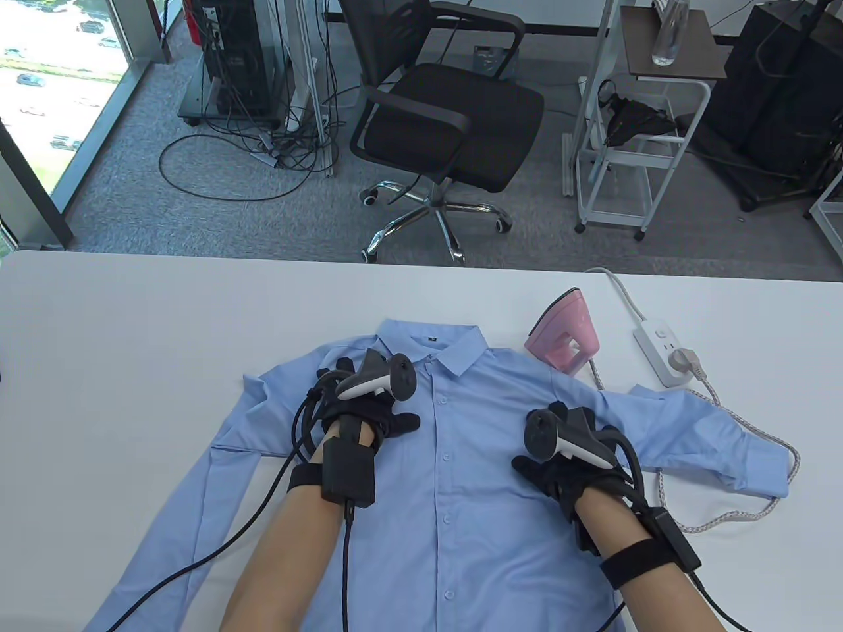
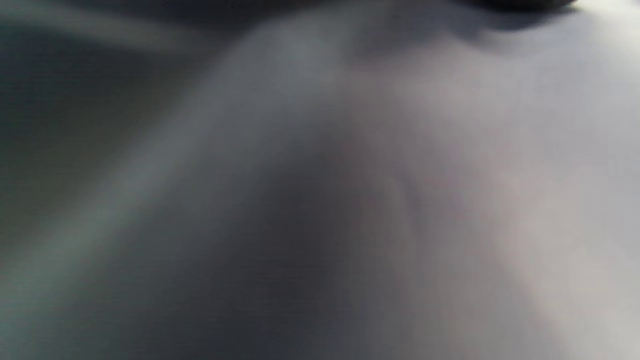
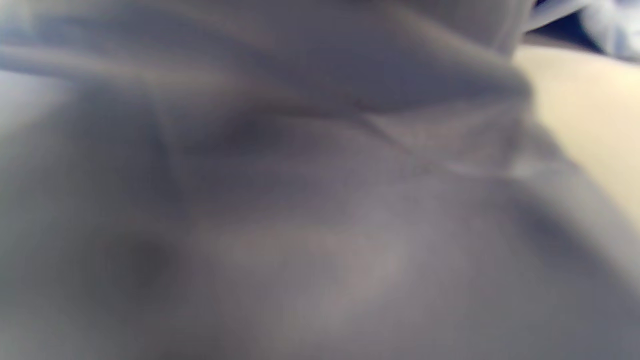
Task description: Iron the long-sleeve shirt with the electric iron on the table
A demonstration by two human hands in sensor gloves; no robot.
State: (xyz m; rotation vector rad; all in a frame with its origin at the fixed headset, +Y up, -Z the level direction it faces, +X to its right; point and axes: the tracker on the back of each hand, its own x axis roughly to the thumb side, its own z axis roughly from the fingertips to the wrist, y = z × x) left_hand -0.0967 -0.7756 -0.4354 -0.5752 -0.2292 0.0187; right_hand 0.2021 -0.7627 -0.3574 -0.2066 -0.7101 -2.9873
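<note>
A light blue long-sleeve shirt (image 1: pixel 454 474) lies buttoned and front-up on the white table (image 1: pixel 132 329), collar toward the far edge. My left hand (image 1: pixel 359 395) rests flat on the shirt's chest beside the collar, fingers spread. My right hand (image 1: pixel 560 447) presses flat on the other side of the chest, near the shoulder. A pink electric iron (image 1: pixel 563 332) stands on its heel just beyond the shirt's shoulder, untouched. Both wrist views show only blurred shirt fabric (image 2: pixel 400 200) (image 3: pixel 320 225) close up.
A white power strip (image 1: pixel 662 345) with the iron's plug lies at the right; the braided cord (image 1: pixel 744 513) loops over the table beside the sleeve. Beyond the far edge stand an office chair (image 1: pixel 441 125) and a white cart (image 1: pixel 632 131).
</note>
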